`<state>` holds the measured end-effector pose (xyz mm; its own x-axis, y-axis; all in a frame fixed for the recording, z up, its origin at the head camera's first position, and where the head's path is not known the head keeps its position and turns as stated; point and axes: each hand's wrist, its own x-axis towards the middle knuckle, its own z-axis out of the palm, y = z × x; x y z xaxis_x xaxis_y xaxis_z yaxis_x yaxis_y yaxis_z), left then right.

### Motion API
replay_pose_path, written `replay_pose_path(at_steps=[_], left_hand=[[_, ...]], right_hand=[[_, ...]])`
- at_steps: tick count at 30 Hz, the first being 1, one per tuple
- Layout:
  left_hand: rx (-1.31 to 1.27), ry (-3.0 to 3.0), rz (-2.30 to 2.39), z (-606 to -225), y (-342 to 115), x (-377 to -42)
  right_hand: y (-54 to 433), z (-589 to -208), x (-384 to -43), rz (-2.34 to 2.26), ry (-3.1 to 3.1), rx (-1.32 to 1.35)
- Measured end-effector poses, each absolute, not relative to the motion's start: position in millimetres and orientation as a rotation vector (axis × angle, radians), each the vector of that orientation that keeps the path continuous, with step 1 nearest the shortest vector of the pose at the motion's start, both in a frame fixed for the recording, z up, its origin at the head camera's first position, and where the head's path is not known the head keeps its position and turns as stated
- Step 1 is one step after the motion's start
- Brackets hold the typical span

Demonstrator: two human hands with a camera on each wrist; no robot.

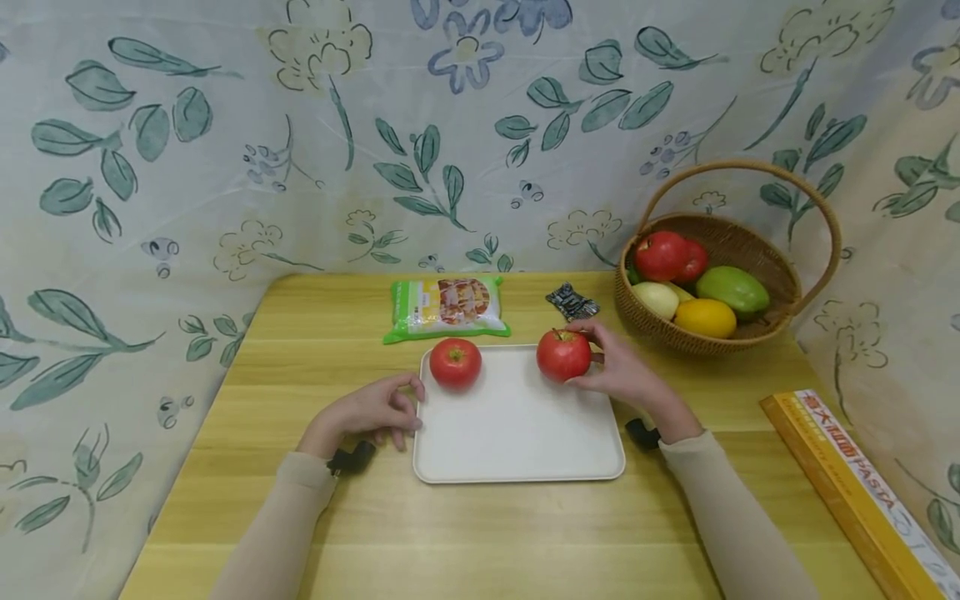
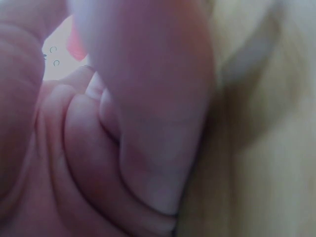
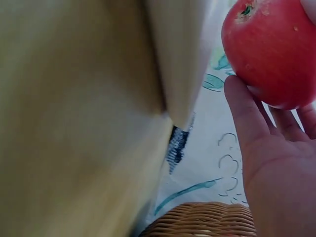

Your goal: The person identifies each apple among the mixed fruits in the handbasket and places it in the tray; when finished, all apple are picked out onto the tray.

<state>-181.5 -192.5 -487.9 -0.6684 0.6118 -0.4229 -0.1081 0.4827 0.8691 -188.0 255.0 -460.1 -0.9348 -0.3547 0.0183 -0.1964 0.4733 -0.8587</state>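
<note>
A white rectangular tray (image 1: 517, 433) lies on the wooden table, with a red apple (image 1: 455, 363) on its far left corner. Over the tray's far right corner, my right hand (image 1: 618, 362) grips a second red apple (image 1: 564, 356) from its right side. The right wrist view has this apple (image 3: 271, 52) between thumb and fingers, its stem end showing. My left hand (image 1: 378, 410) is at the tray's left edge, fingers loosely bent and fingertips right at the rim. In the left wrist view, the bent fingers (image 2: 148, 98) hide most of the scene.
A wicker basket (image 1: 637, 315) of fruit, with a tall handle, stands at the back right. Behind the tray lie a green-and-white food packet (image 1: 450, 307) and a small black patterned packet (image 1: 572, 301). A long orange pasta box (image 1: 855, 483) lies along the right side.
</note>
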Motion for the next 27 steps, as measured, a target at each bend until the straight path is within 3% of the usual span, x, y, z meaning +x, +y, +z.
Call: replay_pose_path(at_steps=[12, 27], left_hand=[[0.416, 1.993, 1.235, -488.0, -192.5, -181.0], [0.413, 1.981, 1.247, -489.3, -192.7, -181.5]], right_hand=[[256.7, -470.7, -190.5, -1.299, 2.615, -0.588], [260.0, -467.1, -186.2, -1.244, 2.600, -0.516]])
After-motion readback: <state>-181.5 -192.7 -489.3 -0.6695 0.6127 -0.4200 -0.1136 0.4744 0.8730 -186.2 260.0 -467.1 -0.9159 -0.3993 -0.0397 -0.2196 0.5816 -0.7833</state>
